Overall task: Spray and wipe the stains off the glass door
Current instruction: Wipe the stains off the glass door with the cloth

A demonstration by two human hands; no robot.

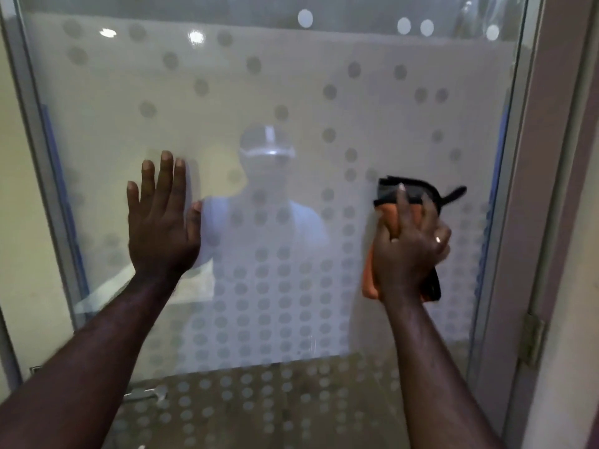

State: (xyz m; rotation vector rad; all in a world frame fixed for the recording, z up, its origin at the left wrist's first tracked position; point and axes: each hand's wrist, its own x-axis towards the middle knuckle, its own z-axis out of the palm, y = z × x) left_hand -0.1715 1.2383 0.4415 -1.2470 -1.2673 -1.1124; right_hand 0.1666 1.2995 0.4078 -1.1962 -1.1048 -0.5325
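The glass door fills the view, frosted with a pattern of grey dots that grows denser toward the bottom. My left hand lies flat on the glass at centre left, fingers spread and pointing up, holding nothing. My right hand presses an orange and black cloth against the glass at centre right; black folds stick out above my fingers and orange shows below the wrist. No spray bottle is in view. A faint reflection of a person shows between my hands.
A metal frame runs down the door's left edge. The right door frame carries a brass hinge. A cream wall lies to the left.
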